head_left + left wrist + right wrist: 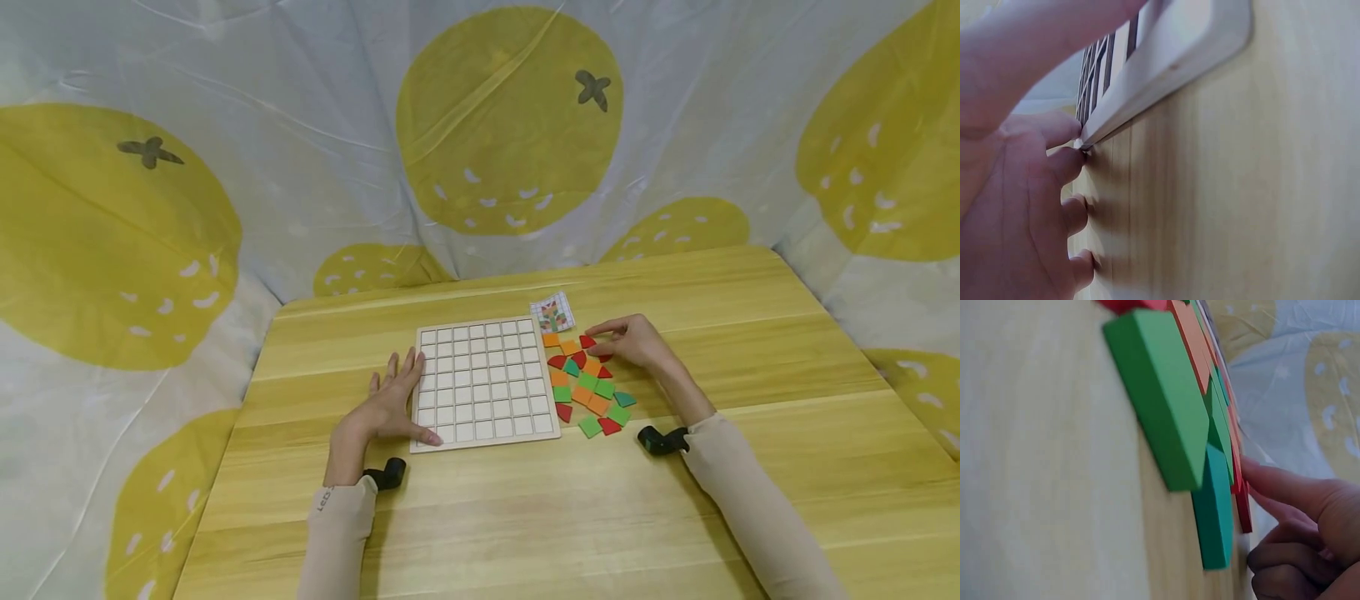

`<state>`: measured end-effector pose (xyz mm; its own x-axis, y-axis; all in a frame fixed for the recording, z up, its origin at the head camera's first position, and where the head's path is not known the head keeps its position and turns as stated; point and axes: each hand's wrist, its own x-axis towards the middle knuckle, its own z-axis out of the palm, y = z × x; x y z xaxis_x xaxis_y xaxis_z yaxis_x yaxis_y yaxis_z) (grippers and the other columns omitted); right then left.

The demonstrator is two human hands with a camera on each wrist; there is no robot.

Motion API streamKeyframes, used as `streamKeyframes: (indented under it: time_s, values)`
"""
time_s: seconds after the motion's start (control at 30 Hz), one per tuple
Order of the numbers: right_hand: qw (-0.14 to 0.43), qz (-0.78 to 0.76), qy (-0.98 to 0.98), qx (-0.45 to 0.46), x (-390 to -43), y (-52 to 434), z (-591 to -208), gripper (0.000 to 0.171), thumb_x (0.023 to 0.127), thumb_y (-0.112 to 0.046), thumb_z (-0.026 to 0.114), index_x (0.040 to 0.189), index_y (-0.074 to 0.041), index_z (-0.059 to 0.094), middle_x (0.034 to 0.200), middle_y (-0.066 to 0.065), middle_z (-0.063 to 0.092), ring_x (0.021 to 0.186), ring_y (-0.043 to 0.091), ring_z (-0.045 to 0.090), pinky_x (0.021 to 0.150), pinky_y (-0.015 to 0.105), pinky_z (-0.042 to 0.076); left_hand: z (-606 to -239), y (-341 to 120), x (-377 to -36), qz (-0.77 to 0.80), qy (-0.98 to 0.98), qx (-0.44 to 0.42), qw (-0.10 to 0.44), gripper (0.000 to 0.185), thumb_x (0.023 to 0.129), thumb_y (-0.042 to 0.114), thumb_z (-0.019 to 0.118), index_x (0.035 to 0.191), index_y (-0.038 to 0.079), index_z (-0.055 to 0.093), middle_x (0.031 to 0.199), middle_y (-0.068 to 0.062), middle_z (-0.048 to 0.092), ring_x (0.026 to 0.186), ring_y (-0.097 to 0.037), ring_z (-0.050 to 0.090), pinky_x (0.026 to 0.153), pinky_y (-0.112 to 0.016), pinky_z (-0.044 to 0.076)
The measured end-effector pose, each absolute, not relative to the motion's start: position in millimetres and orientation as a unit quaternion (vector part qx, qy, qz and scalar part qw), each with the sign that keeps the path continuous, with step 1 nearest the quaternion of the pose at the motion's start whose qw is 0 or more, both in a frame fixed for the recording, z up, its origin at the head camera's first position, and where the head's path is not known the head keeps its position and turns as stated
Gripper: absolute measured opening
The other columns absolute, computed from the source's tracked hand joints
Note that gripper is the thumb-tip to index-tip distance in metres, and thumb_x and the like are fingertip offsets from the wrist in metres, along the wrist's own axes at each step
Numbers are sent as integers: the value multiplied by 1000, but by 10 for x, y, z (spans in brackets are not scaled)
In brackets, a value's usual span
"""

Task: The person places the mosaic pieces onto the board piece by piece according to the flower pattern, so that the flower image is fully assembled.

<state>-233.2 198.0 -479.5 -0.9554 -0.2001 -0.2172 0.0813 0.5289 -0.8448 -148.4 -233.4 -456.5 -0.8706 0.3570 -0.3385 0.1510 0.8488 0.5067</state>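
Note:
A square wooden grid board lies on the table. My left hand spreads its fingers along the board's left edge, with the thumb on its near-left corner; the left wrist view shows fingertips at the board's side. My right hand is over the far side of the loose tiles, its index finger and thumb around a small red tile with a curved edge. In the right wrist view its other fingers are curled, and nearer tiles hide part of the pinch.
Orange, green, red and teal tiles lie loosely beside the board's right edge. A small printed pattern card lies behind them. Black wrist cameras sit at both cuffs. A fruit-print cloth hangs behind the wooden table.

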Motion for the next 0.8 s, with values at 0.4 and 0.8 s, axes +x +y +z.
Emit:
streamKeyframes:
  time_s: [0.4, 0.8]
  values:
    - [151, -482, 862, -38, -2368, 1942, -4787, 37, 88, -20, 84, 120, -3, 77, 64, 2, 70, 54, 12, 58, 52, 25, 33, -4562, -2352, -1479, 252, 934, 143, 211, 144, 67, 47, 96, 166, 5, -1, 173, -19, -15, 158, -45, -21, 122, -73, -12]
    - [130, -481, 867, -15, -2339, 1920, -4769, 36, 81, -25, 90, 104, -1, 79, 62, 1, 71, 53, 12, 60, 54, 27, 37, -4571, -2352, -1475, 244, 935, 137, 219, 143, 68, 47, 95, 166, 5, -2, 173, -17, -16, 158, -44, -22, 122, -72, -13]
